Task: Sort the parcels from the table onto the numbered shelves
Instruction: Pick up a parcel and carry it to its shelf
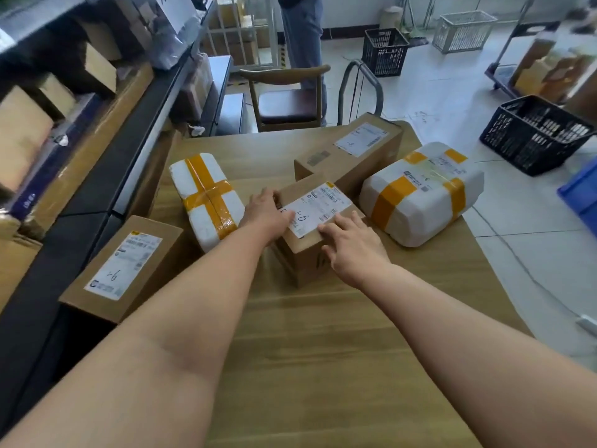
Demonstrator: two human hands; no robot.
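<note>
- We find the small cardboard box (318,218), its label hand-marked "6", at mid-table on the wooden table (323,367). It stands between the left foam parcel (206,198) and the right foam parcel (423,192).
- The left hand (265,213) grips the box's left edge, thumb on the label, fingers curled over the side, tips hidden.
- The right hand (353,245) rests on the near top corner, fingers straight and spread, thumb down the front face.
- A long carton (352,150) lies just behind.

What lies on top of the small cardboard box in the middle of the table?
A white shipping label lies on the small cardboard box. The left hand covers the label's left corner; the right hand rests on the near edge, hiding the lid beneath.
</note>
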